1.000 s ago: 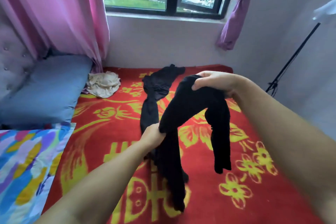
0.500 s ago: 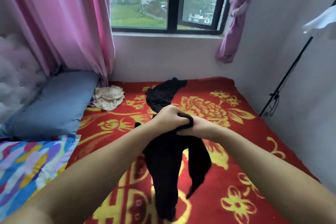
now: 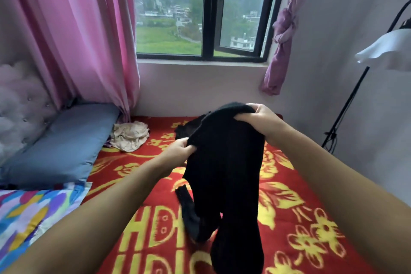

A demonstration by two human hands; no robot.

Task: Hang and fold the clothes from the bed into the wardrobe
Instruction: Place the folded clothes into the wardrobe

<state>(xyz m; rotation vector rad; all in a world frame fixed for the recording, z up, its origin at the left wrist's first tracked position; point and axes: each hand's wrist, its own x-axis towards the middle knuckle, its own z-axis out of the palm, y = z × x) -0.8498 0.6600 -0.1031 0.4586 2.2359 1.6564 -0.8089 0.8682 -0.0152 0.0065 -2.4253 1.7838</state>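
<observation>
Two garments remain on the bed point(image 3: 289, 218) far side; your left hand point(image 3: 178, 151) and right hand point(image 3: 260, 118) grip black tights point(image 3: 224, 162) above it, folding barely begun.

Only one thing carries lettering here: the red blanket point(image 3: 295, 240) spread over the bed. Near its front edge, in the middle, big yellow block characters run in two rows. The upper row reads something like "HD", with a third character cut off behind the hanging black garment point(image 3: 224, 173). The lower row, right at the blanket's front edge, looks like "UDIC", though it's cropped and blurred, so that's probably not the whole word. Nothing else in view bears readable text, numbers or brands
</observation>
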